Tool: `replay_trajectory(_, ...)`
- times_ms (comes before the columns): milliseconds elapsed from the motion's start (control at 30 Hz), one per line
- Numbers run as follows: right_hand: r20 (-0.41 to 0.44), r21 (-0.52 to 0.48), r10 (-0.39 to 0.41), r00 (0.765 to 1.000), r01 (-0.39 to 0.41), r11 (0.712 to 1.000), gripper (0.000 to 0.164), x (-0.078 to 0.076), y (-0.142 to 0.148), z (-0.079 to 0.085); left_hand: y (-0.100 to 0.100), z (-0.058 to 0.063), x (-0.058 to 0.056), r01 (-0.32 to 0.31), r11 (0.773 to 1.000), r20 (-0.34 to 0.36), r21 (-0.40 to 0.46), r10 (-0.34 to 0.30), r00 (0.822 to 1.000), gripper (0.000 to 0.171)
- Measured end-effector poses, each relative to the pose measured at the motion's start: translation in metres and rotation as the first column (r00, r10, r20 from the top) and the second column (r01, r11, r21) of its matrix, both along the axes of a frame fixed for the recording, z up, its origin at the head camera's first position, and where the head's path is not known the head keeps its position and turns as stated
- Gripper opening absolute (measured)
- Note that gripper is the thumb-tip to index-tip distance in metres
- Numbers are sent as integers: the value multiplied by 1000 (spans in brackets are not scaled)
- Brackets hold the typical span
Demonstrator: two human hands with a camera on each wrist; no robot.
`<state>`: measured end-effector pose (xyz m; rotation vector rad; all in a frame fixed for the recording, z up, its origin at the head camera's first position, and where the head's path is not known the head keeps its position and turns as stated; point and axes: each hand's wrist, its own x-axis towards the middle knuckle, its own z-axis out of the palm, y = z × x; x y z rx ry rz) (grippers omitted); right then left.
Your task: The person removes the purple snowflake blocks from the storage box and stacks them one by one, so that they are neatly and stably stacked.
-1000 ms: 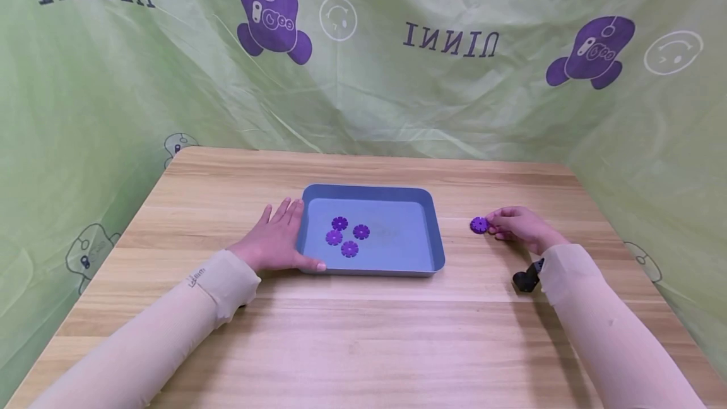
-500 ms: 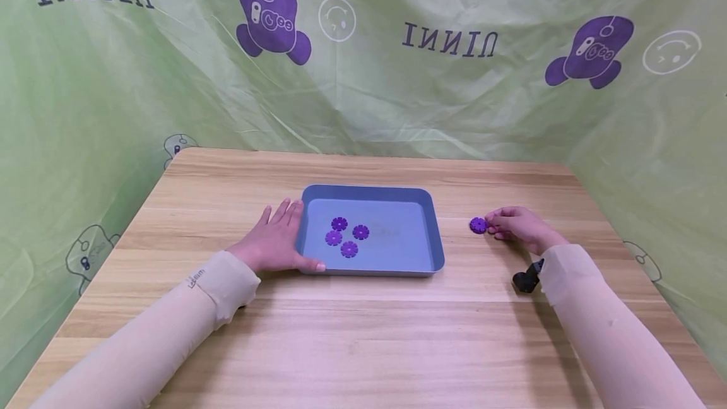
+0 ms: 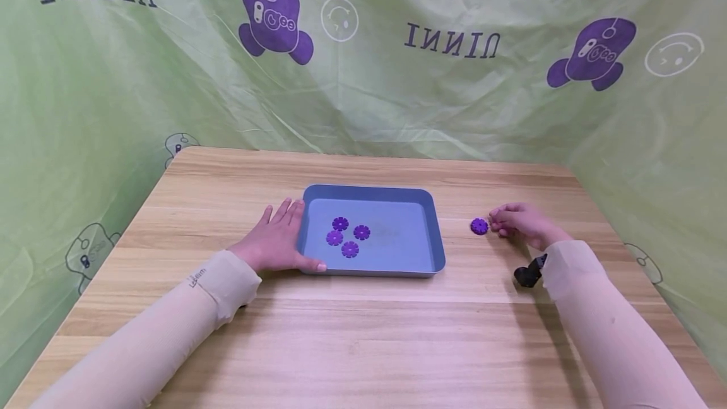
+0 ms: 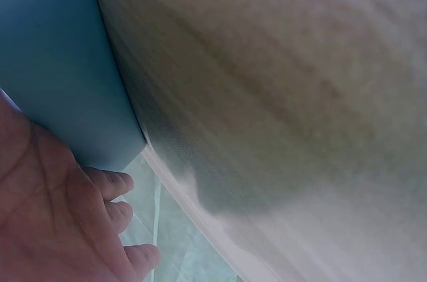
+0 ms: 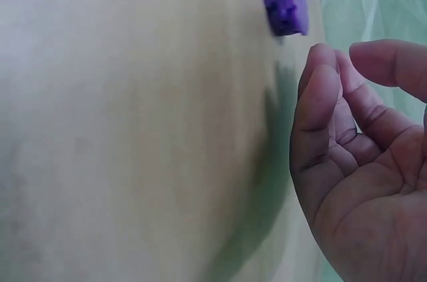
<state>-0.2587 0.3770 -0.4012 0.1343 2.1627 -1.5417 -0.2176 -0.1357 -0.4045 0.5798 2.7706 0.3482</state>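
A low stack of purple notched discs (image 3: 479, 226) rests on the table, right of a shallow blue-grey tray (image 3: 379, 272). My right hand (image 3: 525, 223) hovers just to the right of that stack. In the right wrist view its fingers (image 5: 317, 95) are loosely bent, a gap separates them from the thumb, and the disc stack (image 5: 285, 1) stands beyond the fingertips. Inside the tray, toward its left, lie several flat purple discs (image 3: 349, 249). My left hand (image 3: 272, 238) rests with spread fingers along the tray's left wall, its thumb at the front edge; the left wrist view shows its palm (image 4: 53, 209) beside the tray wall (image 4: 67, 75).
Both things stand on a wood-grain table (image 3: 363, 339). Below the right cuff shows a black wrist device (image 3: 529, 273). Green printed cloth (image 3: 363, 100) hangs behind and at both sides of the table.
My right hand has shifted slightly right, and its fingertips, earlier at the disc stack's edge, now stand apart from it. The left hand and the tray have stayed in place.
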Motion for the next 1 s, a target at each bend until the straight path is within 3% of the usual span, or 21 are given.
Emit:
replay_trajectory(333,-87,-17,51,995,-52,998,32,-13,-28,19,0,-1,-2,-2,1000,13,-9,2,1000,148)
replay_trajectory(700,-125,-52,134,983,-142,989,37,-29,-97,38,0,2,-1,-5,1000,8,-4,5,1000,146)
replay_trajectory(1000,-83,-32,235,969,-238,971,32,-39,-154,33,-1,-1,-1,5,1000,-8,-14,-5,1000,148)
